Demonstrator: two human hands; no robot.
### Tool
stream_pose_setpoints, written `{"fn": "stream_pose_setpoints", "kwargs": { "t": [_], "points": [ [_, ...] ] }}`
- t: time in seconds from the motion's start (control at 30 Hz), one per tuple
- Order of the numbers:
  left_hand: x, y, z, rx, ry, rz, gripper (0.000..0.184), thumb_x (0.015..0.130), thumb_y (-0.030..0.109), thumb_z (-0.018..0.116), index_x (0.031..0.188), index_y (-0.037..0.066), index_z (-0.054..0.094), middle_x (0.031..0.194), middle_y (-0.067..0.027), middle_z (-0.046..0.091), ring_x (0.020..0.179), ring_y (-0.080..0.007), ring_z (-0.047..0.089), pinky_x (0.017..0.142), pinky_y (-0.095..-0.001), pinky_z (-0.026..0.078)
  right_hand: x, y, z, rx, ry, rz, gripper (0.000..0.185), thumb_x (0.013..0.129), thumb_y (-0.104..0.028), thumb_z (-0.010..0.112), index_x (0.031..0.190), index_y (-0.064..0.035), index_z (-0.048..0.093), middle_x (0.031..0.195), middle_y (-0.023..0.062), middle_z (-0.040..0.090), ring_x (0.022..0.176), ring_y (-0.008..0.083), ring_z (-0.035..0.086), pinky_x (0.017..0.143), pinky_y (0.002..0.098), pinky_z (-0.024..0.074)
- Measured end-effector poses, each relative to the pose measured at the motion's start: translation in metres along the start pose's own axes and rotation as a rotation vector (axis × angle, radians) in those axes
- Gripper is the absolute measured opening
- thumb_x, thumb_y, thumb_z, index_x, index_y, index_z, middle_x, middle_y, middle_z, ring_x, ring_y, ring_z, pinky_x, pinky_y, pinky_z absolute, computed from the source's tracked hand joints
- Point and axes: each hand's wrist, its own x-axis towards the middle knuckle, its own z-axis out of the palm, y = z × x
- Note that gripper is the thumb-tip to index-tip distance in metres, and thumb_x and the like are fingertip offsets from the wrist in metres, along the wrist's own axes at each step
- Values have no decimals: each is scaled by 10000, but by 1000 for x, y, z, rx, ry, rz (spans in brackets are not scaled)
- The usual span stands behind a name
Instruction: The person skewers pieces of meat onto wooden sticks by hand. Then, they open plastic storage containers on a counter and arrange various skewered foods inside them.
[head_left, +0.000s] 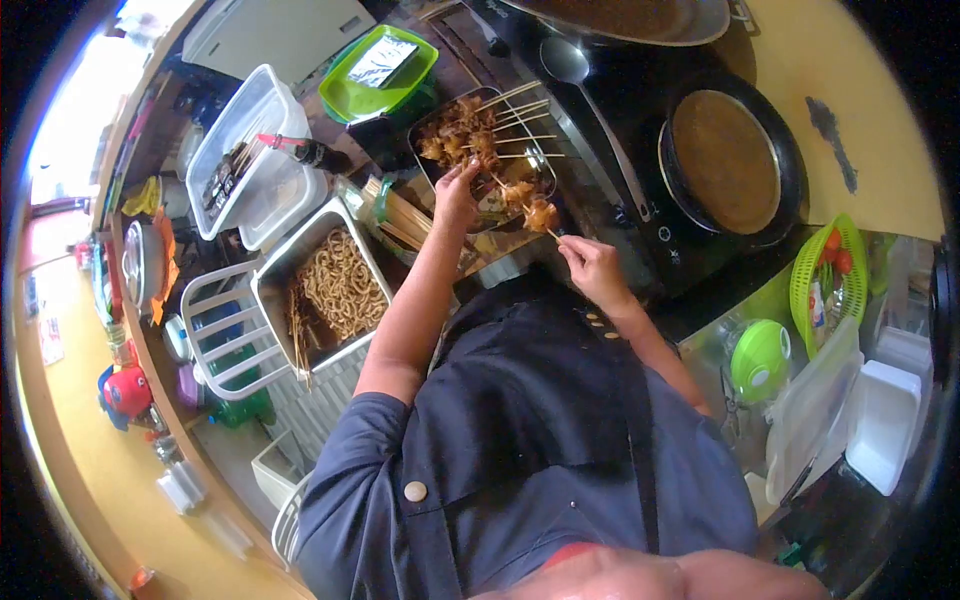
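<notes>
My right hand (592, 272) pinches the bare lower end of a wooden skewer (538, 215) threaded with brown, glossy food pieces. The skewer slants up and left over the near edge of a metal tray (548, 180). At the tray's near left, my left hand (458, 198) has its fingertips pressed together close to the skewer's far end, against the brown food; what they pinch is hidden. Several finished skewers (480, 125) lie in the tray, their bare sticks pointing right.
Right of the tray, a ladle (566, 62) lies on the dark cooktop (640, 110) beside a pan of brown sauce (725, 160). To the left stand a bin of curled, ring-like food (345, 285), a bundle of sticks (405, 215), a clear plastic tub (225, 150) and a green container (345, 100).
</notes>
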Motion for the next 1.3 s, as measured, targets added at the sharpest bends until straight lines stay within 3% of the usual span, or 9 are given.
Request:
{"fn": "stream_pose_setpoints", "kwargs": {
  "t": [0.07, 0.2, 0.3, 0.4, 0.7, 0.9, 1.1, 1.2, 1.3],
  "points": [
    [4, 5, -4, -70, 16, -123, 261, 838, 114, 545, 1077, 11, 556, 1035, -97, 595, 806, -182, 595, 727, -277, 482, 0, 1, -2, 33, 1, 1, 133, 772, -91, 600, 870, -5, 625, 821, 169, 628, 728, 315, 616, 634, 361, 490],
    [24, 3, -26, -381, -160, -395, 268, 857, 124, 501, 1110, 41, 536, 886, -48, 603, 653, -131, 571, 564, -240, 489, 1, 2, -7, 75, -14, 24, 143, 771, -89, 611, 870, 12, 635, 863, 164, 637, 756, 295, 628, 664, 341, 500],
    [6, 21, -6, -485, -66, -494, 240, 862, 114, 481, 1081, 37, 543, 790, -48, 594, 597, -115, 548, 512, -239, 484, 2, -1, -10, 120, -23, 47, 149, 774, -92, 613, 875, 15, 635, 860, 169, 636, 759, 293, 629, 663, 336, 498],
    [-2, 26, 2, -445, -43, -487, 119, 820, 116, 535, 865, 8, 550, 726, -88, 559, 565, -172, 507, 499, -227, 453, 2, -5, -11, 119, -31, 71, 145, 778, -89, 609, 874, 17, 633, 859, 170, 636, 764, 293, 629, 665, 330, 496],
    [4, 10, -2, -425, -31, -541, 140, 820, 107, 531, 928, 19, 553, 789, -81, 577, 678, -169, 541, 540, -251, 471, 3, 0, -7, 133, -10, 62, 144, 780, -87, 607, 866, 26, 631, 857, 176, 635, 768, 297, 628, 662, 328, 495],
    [-7, 17, 11, -63, -11, -179, 339, 807, 106, 600, 1112, 4, 492, 1104, -68, 534, 921, -164, 547, 675, -259, 514, 5, 5, -13, 75, 7, 31, 140, 774, -87, 609, 865, 16, 634, 846, 172, 635, 748, 296, 628, 654, 338, 497],
    [-9, 16, 4, 52, -88, 25, 391, 769, 57, 645, 1127, -18, 508, 1038, -87, 589, 887, -165, 583, 752, -321, 510, 10, 0, -28, -104, -64, -91, 140, 773, -125, 599, 865, -27, 639, 817, 154, 631, 713, 309, 613, 632, 366, 495],
    [-17, 19, 9, 125, -128, 160, 296, 756, 71, 661, 1022, -33, 581, 939, -85, 622, 806, -174, 602, 737, -309, 503, 10, -6, -34, -155, -101, -110, 143, 776, -134, 595, 871, -36, 636, 801, 151, 630, 699, 311, 608, 624, 376, 492],
    [-7, 10, -2, 551, -25, 317, 197, 739, 96, 679, 901, -9, 637, 880, -79, 632, 780, -165, 601, 697, -279, 489, 10, -8, -35, -167, -82, -145, 136, 771, -123, 594, 871, -40, 635, 781, 150, 627, 685, 313, 605, 614, 381, 489]
  ]
}}
